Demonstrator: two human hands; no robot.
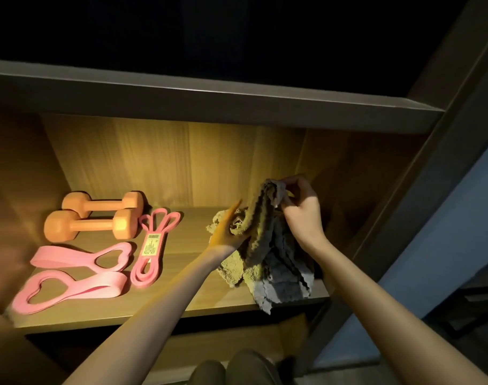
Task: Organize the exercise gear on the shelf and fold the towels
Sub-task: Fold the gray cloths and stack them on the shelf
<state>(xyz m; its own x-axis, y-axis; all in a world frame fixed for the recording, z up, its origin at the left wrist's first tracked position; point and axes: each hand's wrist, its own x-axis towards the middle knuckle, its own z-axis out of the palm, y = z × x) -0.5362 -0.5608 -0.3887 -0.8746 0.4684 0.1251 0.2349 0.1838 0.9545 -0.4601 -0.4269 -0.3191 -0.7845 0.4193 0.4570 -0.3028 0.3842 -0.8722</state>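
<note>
A grey towel (276,262) is pinched at its top edge by the right hand (301,209), fingers closed on the cloth; the left hand (229,232) is laid open against it. The cloth looks soft, light and limp, best taken by its corners. On the shelf (181,273) are kept two dumbbells (95,218), pink bands (79,276), and possibly a second towel, poorly lit.

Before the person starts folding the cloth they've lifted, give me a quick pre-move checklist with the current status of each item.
1. Right hand pinches the towel at its top edge: ok.
2. Left hand on the towel: ok.
3. Towel spread flat: not ok, bunched and hanging over the shelf edge.
4. Dumbbells clear of the folding area: ok.
5. Pink bands clear: ok.
6. Number of towels in the pile: cannot tell.
</note>
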